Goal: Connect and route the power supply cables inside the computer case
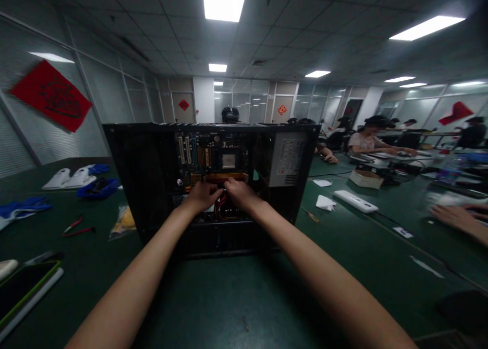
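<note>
computer case: standing at the centre of the frame, facing the camera with its open side.
circuit board: showing at the upper middle of the case, bearing a square, light-coloured part near its right side.
power supply: filling the upper right of the case, displaying a printed label.
left hand: reaching into the case just left of the frame's centre, bending at the fingers below the orange-gold strips; cannot tell whether gripping anything.
right hand: reaching in just right of centre, bringing fingertips close to the left hand; cannot tell whether pinching or merely touching.
red and black wires: bunching between and below both hands.
green table: supporting the case, extending across the lower frame.
left of frame: lying there, a plastic bag with yellow contents and a red-black lead.
right of frame: lying there, a white power strip, a small open box and a screwdriver.
co-worker: sitting at the right, resting both arms on a tabletop.
</note>
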Available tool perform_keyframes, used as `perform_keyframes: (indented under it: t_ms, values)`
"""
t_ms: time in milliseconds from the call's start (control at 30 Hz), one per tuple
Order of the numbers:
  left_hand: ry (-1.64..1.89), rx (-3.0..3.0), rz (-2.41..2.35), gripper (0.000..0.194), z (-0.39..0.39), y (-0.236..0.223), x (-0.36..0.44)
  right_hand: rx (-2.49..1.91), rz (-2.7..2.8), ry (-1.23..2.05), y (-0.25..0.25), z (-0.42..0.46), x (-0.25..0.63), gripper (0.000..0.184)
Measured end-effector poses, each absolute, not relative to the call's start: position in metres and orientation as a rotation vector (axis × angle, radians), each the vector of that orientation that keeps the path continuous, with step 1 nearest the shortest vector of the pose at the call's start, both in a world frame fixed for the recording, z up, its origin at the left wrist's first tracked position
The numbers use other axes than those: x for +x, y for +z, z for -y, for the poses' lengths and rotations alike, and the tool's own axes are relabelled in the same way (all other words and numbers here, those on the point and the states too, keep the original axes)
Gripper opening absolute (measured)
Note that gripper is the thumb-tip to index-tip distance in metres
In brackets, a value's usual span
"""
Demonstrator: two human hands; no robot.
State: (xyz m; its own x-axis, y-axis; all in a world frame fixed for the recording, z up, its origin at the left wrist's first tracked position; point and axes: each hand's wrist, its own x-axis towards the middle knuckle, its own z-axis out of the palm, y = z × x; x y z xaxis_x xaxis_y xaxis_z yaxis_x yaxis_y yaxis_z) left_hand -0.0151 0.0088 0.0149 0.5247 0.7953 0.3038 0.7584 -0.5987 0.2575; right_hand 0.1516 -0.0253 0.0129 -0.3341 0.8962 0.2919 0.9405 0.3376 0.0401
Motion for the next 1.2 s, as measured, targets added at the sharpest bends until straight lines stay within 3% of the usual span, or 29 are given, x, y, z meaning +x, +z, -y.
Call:
perform_keyframes:
  t_ms: [167, 400, 600, 800, 1200]
  values:
    - [0.547, 2.623, -1.285, 0.047, -0.002, 0.014, -0.015, -1.654, 2.379, -0.313, 0.014, 0.025, 0.152, 0.023]
    - [0.531, 2.668, -1.440, 0.040, 0.000, 0.016, -0.010, -1.702, 2.309, -0.347, 0.013, 0.033, 0.150, 0.024]
    - [0.398, 2.781, -1.536, 0.046, 0.006, 0.020, -0.012, -1.795, 2.188, -0.217, 0.013, 0.036, 0.156, 0.028]
    - [0.247, 2.835, -1.365, 0.025, 0.005, 0.018, -0.012, -1.750, 2.183, -0.209, 0.012, 0.032, 0.158, 0.032]
    - [0.275, 3.013, -1.149, 0.025, 0.001, 0.017, -0.013, -1.650, 2.293, -0.407, 0.007, 0.040, 0.155, 0.028]
